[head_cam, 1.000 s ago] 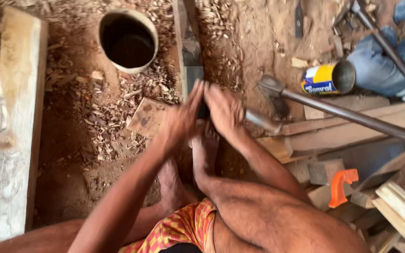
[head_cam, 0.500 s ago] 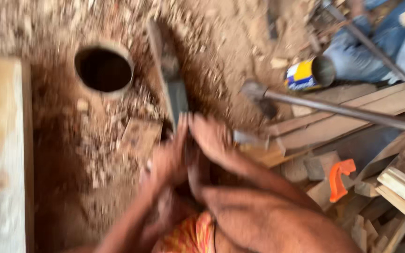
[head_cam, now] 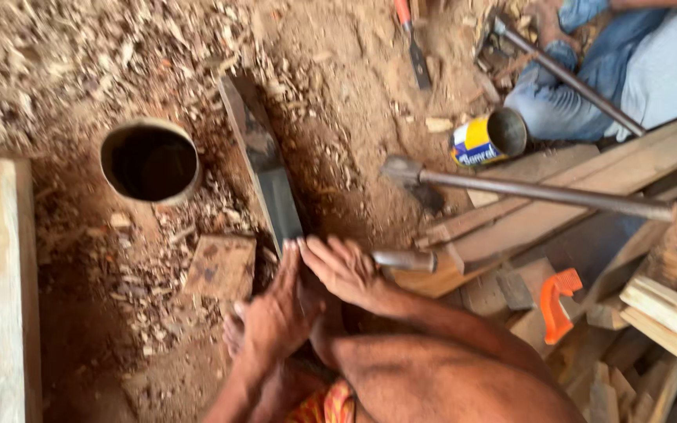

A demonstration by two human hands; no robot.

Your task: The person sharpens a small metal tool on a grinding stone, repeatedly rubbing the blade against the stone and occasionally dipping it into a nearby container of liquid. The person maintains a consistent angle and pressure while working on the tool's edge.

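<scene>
Both hands [head_cam: 315, 286] seemingly pressed around upright blade [head_cam: 272, 184]

Single head-worn view, looking steeply down, close over the hands, sawdust-strewn ground [head_cam: 338, 102] beyond

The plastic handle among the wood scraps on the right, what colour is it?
Bright orange plastic handle, seen in the head view.

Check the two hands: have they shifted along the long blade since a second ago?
Cannot tell: the camera moved. The left hand and right hand stay pressed together at the blade.
</scene>
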